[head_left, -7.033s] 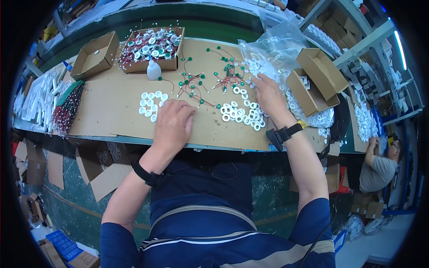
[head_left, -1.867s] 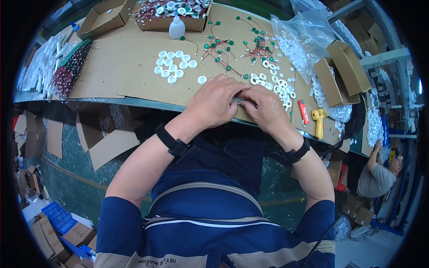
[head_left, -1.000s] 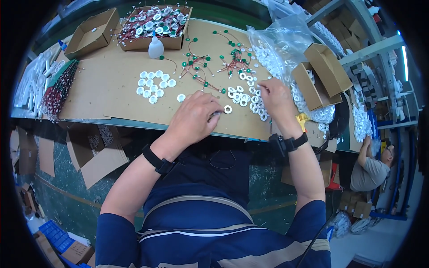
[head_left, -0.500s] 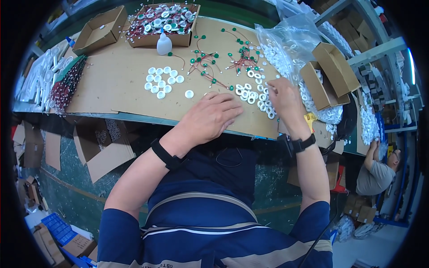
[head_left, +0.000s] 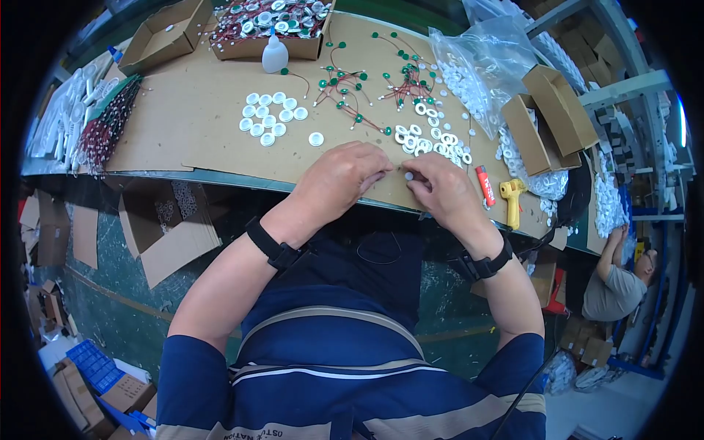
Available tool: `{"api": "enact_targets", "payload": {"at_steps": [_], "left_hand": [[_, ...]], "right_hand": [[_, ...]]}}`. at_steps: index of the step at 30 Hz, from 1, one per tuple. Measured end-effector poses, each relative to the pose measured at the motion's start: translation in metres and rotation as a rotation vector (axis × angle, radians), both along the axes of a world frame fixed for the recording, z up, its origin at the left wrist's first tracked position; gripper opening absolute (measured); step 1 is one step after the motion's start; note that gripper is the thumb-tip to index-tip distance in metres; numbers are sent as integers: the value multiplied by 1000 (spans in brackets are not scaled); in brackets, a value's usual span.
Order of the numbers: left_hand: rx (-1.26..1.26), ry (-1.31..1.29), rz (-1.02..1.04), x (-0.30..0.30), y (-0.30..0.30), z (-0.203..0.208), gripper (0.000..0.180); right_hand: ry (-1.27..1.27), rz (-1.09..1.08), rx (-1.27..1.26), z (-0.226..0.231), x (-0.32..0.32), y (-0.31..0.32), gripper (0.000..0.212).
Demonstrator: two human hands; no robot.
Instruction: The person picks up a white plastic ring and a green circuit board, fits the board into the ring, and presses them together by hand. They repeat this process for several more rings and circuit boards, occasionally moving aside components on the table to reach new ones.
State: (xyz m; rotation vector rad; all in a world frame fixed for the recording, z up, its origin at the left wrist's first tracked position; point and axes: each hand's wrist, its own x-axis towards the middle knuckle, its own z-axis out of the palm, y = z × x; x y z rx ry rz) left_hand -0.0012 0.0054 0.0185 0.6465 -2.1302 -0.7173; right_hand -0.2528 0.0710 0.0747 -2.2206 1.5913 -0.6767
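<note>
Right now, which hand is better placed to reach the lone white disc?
Left hand, probably: it is nearer the lone white disc; the right hand is farther over, by the white rings, and appears to pinch a small white piece. What the left holds is hidden.

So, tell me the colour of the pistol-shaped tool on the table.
The pistol-shaped tool is yellow; it shows in the head view.

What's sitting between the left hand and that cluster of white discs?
In the head view, one lone white disc lies between the left hand and the cluster.
</note>
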Motion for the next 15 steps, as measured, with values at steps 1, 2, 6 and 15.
{"api": "enact_targets", "payload": {"at_steps": [1, 2, 6, 15], "left_hand": [[16, 3, 24, 0, 1, 1, 25], [32, 6, 47, 1, 2, 1, 23], [-105, -42, 115, 0, -6, -1, 18], [-77, -69, 198, -1, -1, 1, 16]], "right_hand": [[1, 2, 3, 1, 0, 0, 29], [16, -17, 43, 3, -2, 0, 29], [55, -53, 127, 7, -3, 0, 28], [154, -8, -9, 1, 1, 3, 17]]}}
